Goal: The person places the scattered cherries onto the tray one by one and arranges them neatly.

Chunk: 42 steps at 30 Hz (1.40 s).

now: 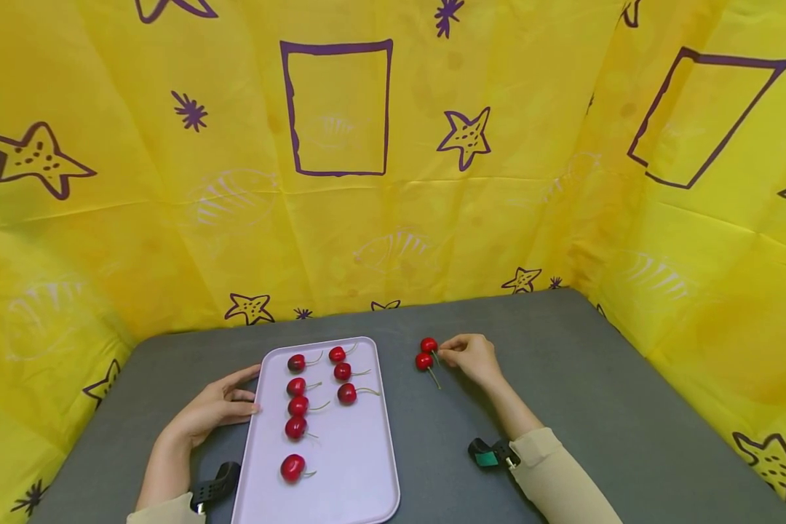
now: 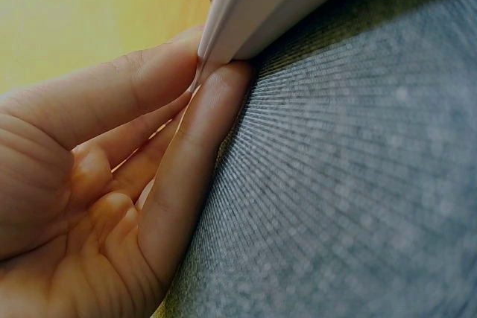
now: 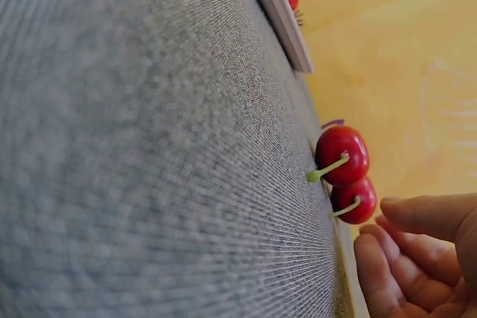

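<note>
My left hand [image 1: 212,407] rests its fingertips along the left edge of a pale lilac tray [image 1: 347,473]; in the left wrist view the fingers [image 2: 197,121] reach right to the outer wall and underside of its rim. Several red cherries [image 1: 295,428] with green stems form a left column on the tray, and three cherries [image 1: 343,372] form a right one. Beyond the tray's right side, two cherries lie together on the table, a far one [image 1: 429,345] and a near one [image 1: 423,362]. Beside them is my right hand [image 1: 473,356], fingers curved, thumb tip [image 3: 395,214] just apart from the fruit.
A dark grey cloth covers the table [image 1: 596,393]. Yellow fabric [image 1: 340,218] printed with stars and fish hangs behind and on both sides. Each wrist wears a black camera mount, the left one [image 1: 216,486] close by the tray's edge, the right one [image 1: 491,455] over the table.
</note>
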### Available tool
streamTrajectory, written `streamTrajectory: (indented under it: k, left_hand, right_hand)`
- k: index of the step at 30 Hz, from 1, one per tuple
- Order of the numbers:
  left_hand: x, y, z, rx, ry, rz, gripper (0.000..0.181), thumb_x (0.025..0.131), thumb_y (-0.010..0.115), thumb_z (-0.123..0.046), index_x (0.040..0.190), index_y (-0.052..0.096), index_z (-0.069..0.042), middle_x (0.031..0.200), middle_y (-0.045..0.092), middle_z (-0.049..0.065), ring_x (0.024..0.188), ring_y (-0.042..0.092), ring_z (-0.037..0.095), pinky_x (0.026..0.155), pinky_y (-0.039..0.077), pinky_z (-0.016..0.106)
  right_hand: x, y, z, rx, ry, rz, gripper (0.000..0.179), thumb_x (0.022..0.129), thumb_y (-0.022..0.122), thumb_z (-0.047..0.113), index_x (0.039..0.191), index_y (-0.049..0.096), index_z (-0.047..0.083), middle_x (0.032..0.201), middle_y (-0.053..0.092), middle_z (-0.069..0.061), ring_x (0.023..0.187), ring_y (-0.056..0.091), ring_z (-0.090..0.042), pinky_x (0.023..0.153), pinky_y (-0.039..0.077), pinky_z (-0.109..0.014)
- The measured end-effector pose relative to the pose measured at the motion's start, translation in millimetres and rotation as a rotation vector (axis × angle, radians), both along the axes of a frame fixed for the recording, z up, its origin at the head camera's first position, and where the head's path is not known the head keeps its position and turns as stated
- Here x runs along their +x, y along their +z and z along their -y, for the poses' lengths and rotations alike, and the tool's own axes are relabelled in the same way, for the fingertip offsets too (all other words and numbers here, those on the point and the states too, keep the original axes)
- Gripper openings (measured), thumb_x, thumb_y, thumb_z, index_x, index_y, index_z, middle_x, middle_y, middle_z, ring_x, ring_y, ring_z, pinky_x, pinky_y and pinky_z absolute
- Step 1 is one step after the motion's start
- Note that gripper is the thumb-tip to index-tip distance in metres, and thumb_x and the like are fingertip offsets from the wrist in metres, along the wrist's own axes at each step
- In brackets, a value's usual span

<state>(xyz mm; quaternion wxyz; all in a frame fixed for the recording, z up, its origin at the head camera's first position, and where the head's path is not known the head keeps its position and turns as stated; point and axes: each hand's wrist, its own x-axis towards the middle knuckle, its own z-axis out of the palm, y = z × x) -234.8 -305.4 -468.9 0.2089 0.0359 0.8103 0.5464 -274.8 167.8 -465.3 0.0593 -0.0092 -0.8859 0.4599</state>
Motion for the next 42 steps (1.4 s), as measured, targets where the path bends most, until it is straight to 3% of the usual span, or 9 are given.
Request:
streamTrajectory:
  k: [21, 31, 42]
  left_hand:
    - [0.6, -0.3, -0.1, -0.015, 0.005, -0.006, 0.085, 0.090, 0.071, -0.018, 0.157, 0.020, -0.003, 0.114, 0.060, 0.016, 0.096, 0.062, 0.014, 0.085, 0.061, 0.029]
    - [1.2, -0.3, -0.7, -0.002, -0.002, -0.006, 0.085, 0.090, 0.070, -0.017, 0.157, 0.020, -0.002, 0.116, 0.060, 0.019, 0.097, 0.062, 0.015, 0.086, 0.061, 0.029]
    - [0.9, -0.9, -0.1, 0.010, -0.006, -0.009, 0.085, 0.090, 0.070, -0.016, 0.157, 0.019, -0.002, 0.116, 0.060, 0.019, 0.096, 0.062, 0.013, 0.086, 0.061, 0.029]
  right_hand:
    - [-1.0, -10.1, 4.1, 0.079, 0.016, -0.021, 0.012, 0.077, 0.082, 0.023, 0.077, 0.078, 0.011, 0.057, 0.067, 0.002, 0.051, 0.056, -0.004, 0.051, 0.042, -0.021]
    - [-0.4, -11.1, 6.3, 0.161, 0.009, -0.077, 0.009, 0.075, 0.080, 0.021, 0.071, 0.078, 0.014, 0.066, 0.072, 0.002, 0.060, 0.055, -0.007, 0.056, 0.043, -0.021]
    - [-0.8, -12.4, 6.3, 0.141, 0.009, -0.068, 0.007, 0.077, 0.080, 0.019, 0.072, 0.079, 0.014, 0.062, 0.069, 0.002, 0.058, 0.053, -0.006, 0.054, 0.041, -0.020]
